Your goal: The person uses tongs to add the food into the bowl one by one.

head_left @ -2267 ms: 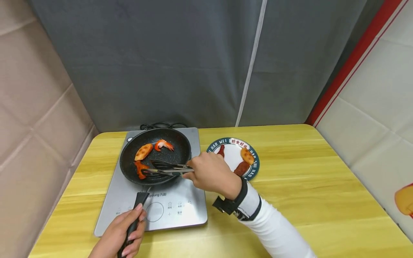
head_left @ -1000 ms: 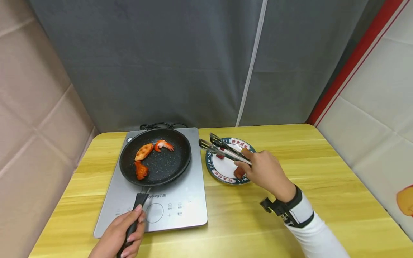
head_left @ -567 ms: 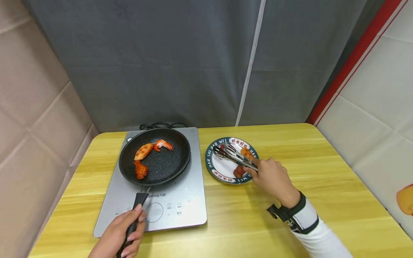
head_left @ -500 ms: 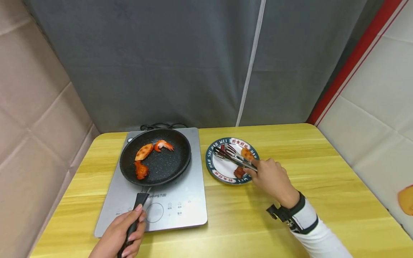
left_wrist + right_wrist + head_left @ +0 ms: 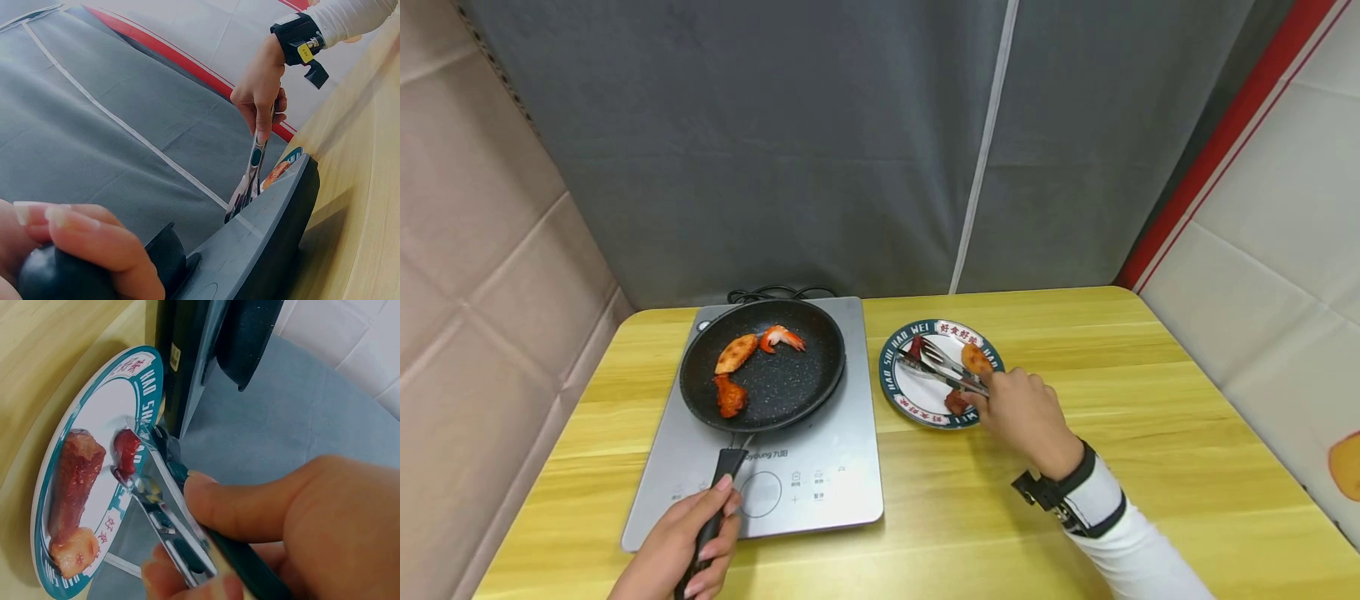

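Note:
My left hand (image 5: 677, 542) grips the black handle of a frying pan (image 5: 786, 387) on the induction cooktop. In the pan lie a shrimp (image 5: 781, 337), a golden-brown wing-like piece (image 5: 736, 354) and a reddish-orange fried piece (image 5: 730, 397). My right hand (image 5: 1022, 417) holds metal tongs (image 5: 178, 515), pointing left over a round plate (image 5: 891, 387) with a dark green rim. The tongs' parted tips are on either side of a dark red food piece (image 5: 127, 450). A long brown meat piece (image 5: 78, 481) and a golden piece (image 5: 975, 358) also lie on the plate.
The silver cooktop (image 5: 842, 500) stands left of the plate on the wooden table (image 5: 1075, 367). A black cable (image 5: 778, 292) lies behind it. A grey curtain (image 5: 775, 150) hangs at the back, with padded walls at both sides.
My right hand has moved the tongs from the reddish-orange piece in the pan rightward to the plate, then lowered their tips around the dark red piece. My left hand stays on the handle.

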Demonstrator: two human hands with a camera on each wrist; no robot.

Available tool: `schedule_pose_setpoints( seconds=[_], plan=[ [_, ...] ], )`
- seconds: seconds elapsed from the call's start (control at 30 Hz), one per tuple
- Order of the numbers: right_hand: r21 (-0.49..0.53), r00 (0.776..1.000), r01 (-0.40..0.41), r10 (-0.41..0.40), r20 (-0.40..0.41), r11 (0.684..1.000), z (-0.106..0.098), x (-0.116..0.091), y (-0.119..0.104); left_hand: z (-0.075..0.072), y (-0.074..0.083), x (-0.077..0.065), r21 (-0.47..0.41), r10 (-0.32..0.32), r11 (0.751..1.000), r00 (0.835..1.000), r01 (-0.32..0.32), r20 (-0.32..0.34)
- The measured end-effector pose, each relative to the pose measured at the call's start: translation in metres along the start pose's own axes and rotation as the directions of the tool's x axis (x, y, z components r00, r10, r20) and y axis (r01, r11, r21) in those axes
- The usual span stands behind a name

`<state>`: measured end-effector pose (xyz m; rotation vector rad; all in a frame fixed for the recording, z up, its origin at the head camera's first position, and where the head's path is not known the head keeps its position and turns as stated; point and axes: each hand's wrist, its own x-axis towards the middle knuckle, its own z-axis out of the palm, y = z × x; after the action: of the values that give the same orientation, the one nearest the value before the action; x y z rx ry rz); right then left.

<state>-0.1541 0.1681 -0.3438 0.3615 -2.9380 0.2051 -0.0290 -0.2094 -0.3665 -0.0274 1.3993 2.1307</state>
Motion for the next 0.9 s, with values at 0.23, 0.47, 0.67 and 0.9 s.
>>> schedule_pose_setpoints(
  seconds=[0.23, 0.47, 0.67, 0.9],
  plan=[
    [-0.059, 0.998, 0.041, -0.044, -0.049, 0.997, 0.0, 0.001, 0.007, 0.0, 0.0, -0.001, -0.01, -0.005, 1.0, 1.0, 0.005, -0.003],
    [-0.119, 0.999, 0.049, -0.051, -0.01, 0.992, -0.006, 0.003, 0.017, 0.0, 0.0, 0.0, -0.026, -0.015, 1.0, 1.0, 0.015, -0.009],
    [-0.092, 0.999, -0.005, 0.01, 0.051, 0.996, -0.012, 0.003, 0.022, -0.001, -0.001, 0.0, -0.056, -0.025, 0.998, 1.0, 0.025, 0.0],
    [-0.065, 0.997, -0.037, 0.041, 0.067, 0.997, -0.018, 0.003, 0.022, -0.001, 0.0, 0.0, -0.068, -0.028, 0.997, 1.0, 0.028, 0.006]
  ],
)
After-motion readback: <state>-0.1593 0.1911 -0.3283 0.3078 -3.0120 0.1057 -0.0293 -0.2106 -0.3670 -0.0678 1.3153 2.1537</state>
